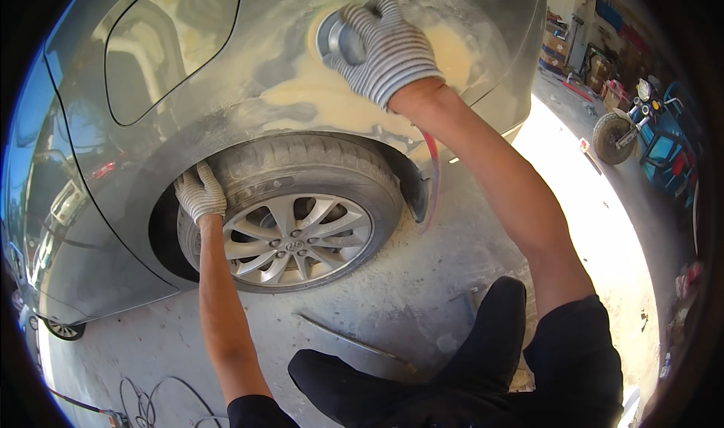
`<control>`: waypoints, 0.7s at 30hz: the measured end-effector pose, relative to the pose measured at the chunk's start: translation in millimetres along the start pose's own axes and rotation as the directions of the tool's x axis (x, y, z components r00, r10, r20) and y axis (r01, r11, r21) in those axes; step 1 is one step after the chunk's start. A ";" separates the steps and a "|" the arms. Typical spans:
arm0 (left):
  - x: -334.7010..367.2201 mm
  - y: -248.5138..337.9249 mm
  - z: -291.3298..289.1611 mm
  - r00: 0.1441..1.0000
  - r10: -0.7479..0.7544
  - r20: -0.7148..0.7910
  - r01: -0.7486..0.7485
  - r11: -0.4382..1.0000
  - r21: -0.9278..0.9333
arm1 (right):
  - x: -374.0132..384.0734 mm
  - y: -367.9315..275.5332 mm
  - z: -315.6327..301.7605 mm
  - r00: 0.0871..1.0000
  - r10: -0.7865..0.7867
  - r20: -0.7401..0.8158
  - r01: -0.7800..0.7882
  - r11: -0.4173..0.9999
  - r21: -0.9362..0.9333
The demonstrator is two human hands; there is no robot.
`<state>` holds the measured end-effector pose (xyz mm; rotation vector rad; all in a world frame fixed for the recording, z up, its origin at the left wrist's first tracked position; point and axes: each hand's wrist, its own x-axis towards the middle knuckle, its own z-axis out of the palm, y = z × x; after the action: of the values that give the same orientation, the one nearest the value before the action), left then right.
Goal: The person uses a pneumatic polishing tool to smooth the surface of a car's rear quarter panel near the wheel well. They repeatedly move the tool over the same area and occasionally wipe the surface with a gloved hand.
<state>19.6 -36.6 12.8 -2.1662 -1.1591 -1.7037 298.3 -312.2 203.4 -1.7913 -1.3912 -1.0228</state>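
Observation:
Both my hands wear grey-and-white striped knit gloves. My right hand [392, 55] is closed round a round sander [329, 37], whose pad lies against the car's rear fender above the wheel. A red hose [433, 156] hangs from below my right wrist towards the floor. Tan filler [305, 87] is spread over the dusty grey fender, with sanded patches around it. My left hand [201, 194] rests at the wheel arch, against the upper left of the tyre [302, 160], fingers stretched out and holding nothing. A silver spoked rim [294, 243] sits inside the tyre.
The fuel flap [170, 36] is at the upper left of the car. A thin rod [351, 335] lies on the concrete floor beside my knees. Dark cables [147, 405] curl at the lower left. A blue three-wheeler [664, 145] and cardboard boxes [556, 47] stand at the right.

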 end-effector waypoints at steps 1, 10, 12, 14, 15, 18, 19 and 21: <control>1.0 -3.7 -4.1 1.000 -0.002 0.007 0.002 1.000 0.015 | -9.5 -0.7 6.6 0.996 -0.073 0.053 0.073 0.997 0.000; -0.3 2.7 1.7 1.000 0.002 0.000 -0.002 1.000 -0.010 | 5.7 59.4 -14.0 0.981 0.179 -0.070 -0.174 0.982 0.081; 2.5 -1.5 -4.5 1.000 0.008 -0.013 -0.009 1.000 -0.015 | -12.5 62.4 4.1 0.995 0.045 -0.087 -0.050 0.997 -0.054; 2.8 -4.4 -4.9 1.000 0.014 -0.020 -0.015 1.000 -0.018 | -36.1 67.7 15.3 0.996 -0.090 -0.005 0.089 0.993 -0.082; 3.4 -5.7 -3.9 1.000 0.020 -0.019 -0.020 1.000 -0.015 | -36.1 80.4 15.9 0.990 -0.142 -0.009 0.141 0.988 -0.067; 1.2 -5.7 0.8 1.000 0.018 -0.014 -0.018 1.000 -0.026 | -16.9 100.5 7.0 0.976 0.047 -0.214 -0.063 0.996 -0.070; 2.0 -6.4 -0.4 1.000 0.015 -0.015 -0.015 1.000 -0.027 | -12.3 98.8 -1.1 0.977 0.131 -0.169 -0.138 0.990 -0.035; 2.2 -6.9 2.1 1.000 -0.020 -0.009 0.020 1.000 -0.015 | -22.2 94.4 8.2 0.965 0.082 -0.250 -0.081 0.997 0.012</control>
<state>16.9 -29.7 11.8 -2.1603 -1.1733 -1.7346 388.6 -337.7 177.6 -1.6383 -1.1546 -1.1584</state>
